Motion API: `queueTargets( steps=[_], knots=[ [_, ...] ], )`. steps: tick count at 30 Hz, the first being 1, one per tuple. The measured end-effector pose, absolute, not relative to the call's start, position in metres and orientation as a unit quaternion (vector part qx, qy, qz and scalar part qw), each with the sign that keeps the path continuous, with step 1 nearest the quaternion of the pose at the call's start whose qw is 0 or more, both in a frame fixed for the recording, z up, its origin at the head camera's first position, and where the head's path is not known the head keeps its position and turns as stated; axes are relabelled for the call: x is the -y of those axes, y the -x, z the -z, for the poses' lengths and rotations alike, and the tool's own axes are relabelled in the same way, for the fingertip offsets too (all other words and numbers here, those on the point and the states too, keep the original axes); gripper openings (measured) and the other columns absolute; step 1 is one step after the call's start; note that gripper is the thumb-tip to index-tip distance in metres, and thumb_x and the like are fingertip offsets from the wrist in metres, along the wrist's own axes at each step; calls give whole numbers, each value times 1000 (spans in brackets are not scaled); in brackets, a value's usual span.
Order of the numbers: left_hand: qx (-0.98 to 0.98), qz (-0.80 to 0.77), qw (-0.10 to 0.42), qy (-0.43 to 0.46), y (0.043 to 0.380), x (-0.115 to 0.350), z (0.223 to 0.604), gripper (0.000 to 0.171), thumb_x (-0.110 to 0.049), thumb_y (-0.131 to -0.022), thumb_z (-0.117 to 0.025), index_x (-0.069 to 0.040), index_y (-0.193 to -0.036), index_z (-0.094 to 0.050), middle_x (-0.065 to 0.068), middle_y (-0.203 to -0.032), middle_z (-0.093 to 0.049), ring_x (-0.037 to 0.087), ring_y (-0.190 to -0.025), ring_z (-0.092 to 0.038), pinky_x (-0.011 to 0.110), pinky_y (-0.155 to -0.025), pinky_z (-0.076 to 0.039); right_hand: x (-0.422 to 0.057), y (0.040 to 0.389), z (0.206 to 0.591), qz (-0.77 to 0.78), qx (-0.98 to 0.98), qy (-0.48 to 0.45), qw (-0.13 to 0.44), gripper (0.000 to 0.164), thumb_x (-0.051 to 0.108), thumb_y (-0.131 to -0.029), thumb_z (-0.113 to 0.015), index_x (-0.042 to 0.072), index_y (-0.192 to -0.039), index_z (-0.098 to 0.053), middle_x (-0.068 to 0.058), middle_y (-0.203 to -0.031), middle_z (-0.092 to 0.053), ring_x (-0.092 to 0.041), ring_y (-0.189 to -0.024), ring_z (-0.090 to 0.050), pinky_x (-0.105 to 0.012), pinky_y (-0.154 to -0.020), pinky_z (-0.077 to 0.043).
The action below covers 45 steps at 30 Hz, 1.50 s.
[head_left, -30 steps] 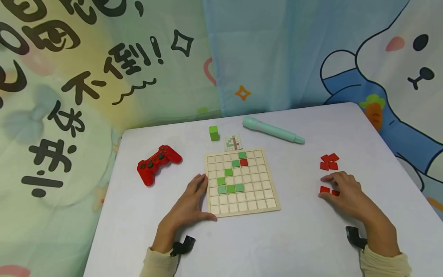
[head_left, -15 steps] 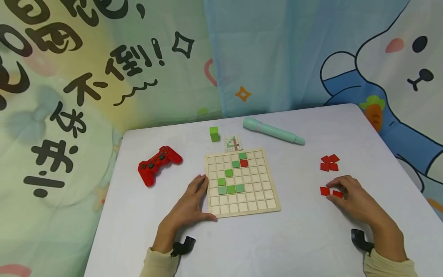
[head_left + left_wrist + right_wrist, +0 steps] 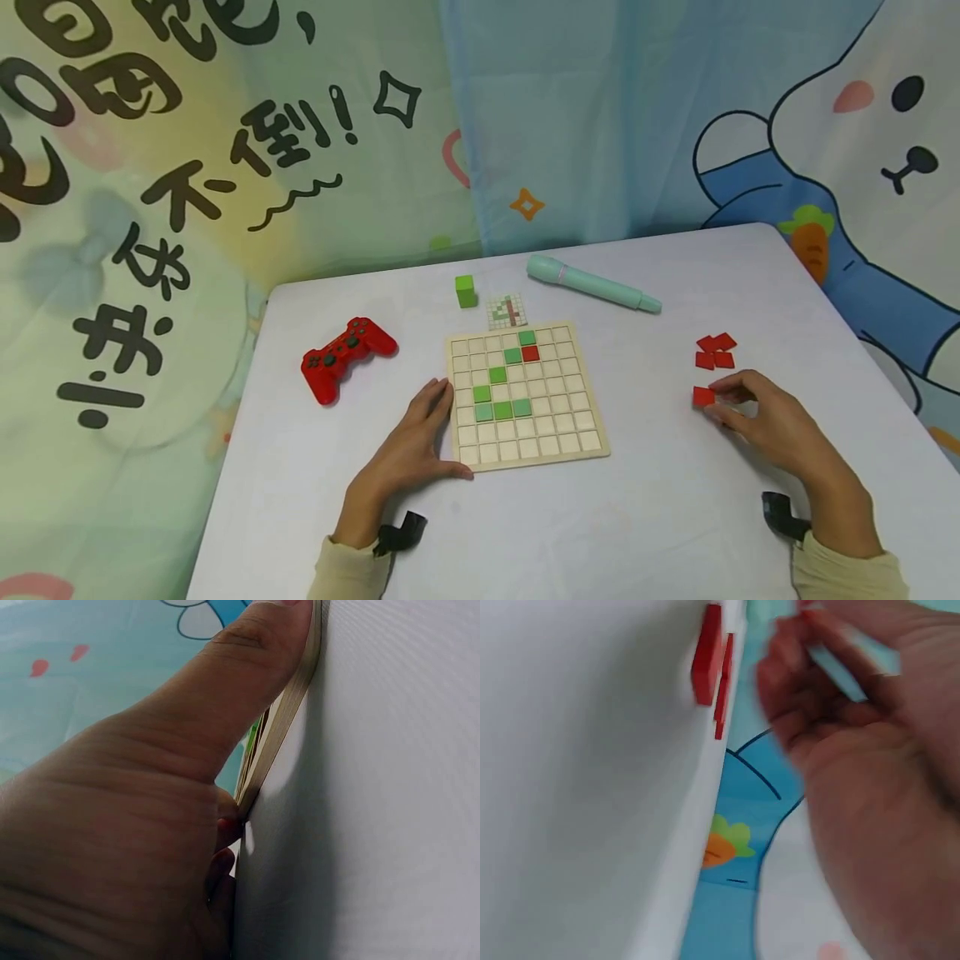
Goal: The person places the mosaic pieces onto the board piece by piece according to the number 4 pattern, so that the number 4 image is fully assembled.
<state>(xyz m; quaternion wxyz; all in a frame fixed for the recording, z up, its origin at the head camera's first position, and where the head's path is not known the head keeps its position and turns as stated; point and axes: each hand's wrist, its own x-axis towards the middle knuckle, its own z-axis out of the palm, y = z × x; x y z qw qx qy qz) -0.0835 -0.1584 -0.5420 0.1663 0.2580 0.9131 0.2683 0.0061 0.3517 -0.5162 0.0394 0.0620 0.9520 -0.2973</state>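
Observation:
My left hand point(image 3: 408, 442) rests at the near left corner of a square wooden grid board point(image 3: 555, 433). Its thumb lies along the near edge and its fingers touch the left edge. Green tiles point(image 3: 502, 409) and one red tile point(image 3: 530, 353) sit in the board's cells. Off to the right, my right hand point(image 3: 768, 425) pinches a red square tile point(image 3: 703, 397) between thumb and fingertips. In the right wrist view, the hand point(image 3: 870, 742) is blurred and only a sliver of red shows at its fingertips. Beyond that hand lie several loose red tiles point(image 3: 714, 360).
Behind the board lies a small pattern card point(image 3: 506, 312) beside a green block point(image 3: 466, 292). A mint-green marker-shaped stick point(image 3: 592, 283) lies at the back. A red game controller point(image 3: 345, 358) is at left. The white table point(image 3: 600, 533) ends at a printed curtain.
The right hand has closed on red tile at its fingertips and shifted slightly up. Two tiles lay by its fingers before; a single red square shows there now. The left hand stays put.

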Motion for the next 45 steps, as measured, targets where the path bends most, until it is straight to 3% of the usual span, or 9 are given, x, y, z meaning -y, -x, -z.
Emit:
queueTargets(
  steps=[3, 4, 6, 12, 19, 26, 36, 45],
  knots=[
    [-914, -266, 164, -257, 83, 159, 541, 135, -52, -70, -98, -14, -171, -18, 2, -181, -16, 24, -170, -8, 46, -134, -31, -341, 4, 506, 301, -953, -31, 14, 46, 13, -91, -84, 1, -129, -61, -24, -120, -67, -41, -109, -62, -23, -74, -58],
    [-914, -267, 163, -258, 83, 159, 541, 135, -52, -70, -98, -13, -171, -19, 2, -181, -16, 24, -170, -8, 46, -134, -31, -336, 9, 503, 302, -953, -20, 11, 44, 12, -91, -84, 1, -128, -61, -23, -119, -67, -40, -109, -62, -21, -74, -57],
    [-914, -267, 163, -259, 83, 160, 541, 134, -52, -70, -98, -13, -171, -19, 3, -181, -16, 24, -170, -8, 46, -134, -30, -324, 21, 496, 301, -954, 5, 11, 42, 12, -92, -83, 2, -126, -62, -21, -118, -68, -38, -108, -63, -23, -77, -59],
    [-914, -267, 161, -260, 83, 158, 540, 134, -54, -71, -98, -14, -172, -18, 3, -181, -17, 25, -170, -9, 47, -134, -31, -279, 65, 482, 283, -954, 79, 53, 33, 15, -95, -81, 5, -122, -66, -15, -121, -66, -33, -112, -62, -53, -96, -59],
    [-916, -262, 166, -256, 84, 156, 540, 135, -54, -71, -97, -15, -172, -18, 2, -181, -15, 23, -170, -8, 46, -134, -30, -225, 106, 486, 264, -946, 164, 86, 27, 14, -95, -80, 5, -117, -68, -15, -122, -64, -32, -116, -59, -52, -103, -54],
    [-917, -262, 160, -255, 84, 157, 540, 135, -54, -70, -98, -14, -172, -19, 2, -181, -17, 24, -170, -9, 47, -133, -32, -186, 125, 499, 253, -939, 219, 76, 21, 17, -95, -80, 6, -110, -70, -13, -117, -63, -33, -112, -57, -54, -99, -49],
    [-918, -259, 156, -258, 85, 157, 543, 136, -56, -70, -97, -15, -172, -17, 1, -181, -16, 23, -170, -8, 46, -134, -30, -171, 133, 504, 214, -947, 232, 55, 22, 16, -93, -83, 5, -107, -70, -13, -110, -62, -30, -100, -57, -47, -89, -51],
    [-918, -254, 148, -265, 86, 158, 545, 136, -56, -69, -98, -14, -172, -18, 2, -181, -17, 23, -170, -9, 46, -134, -30, -177, 130, 502, 247, -946, 196, 76, 25, 19, -95, -81, 5, -111, -69, -13, -115, -64, -30, -105, -57, -50, -95, -49]
  ],
)
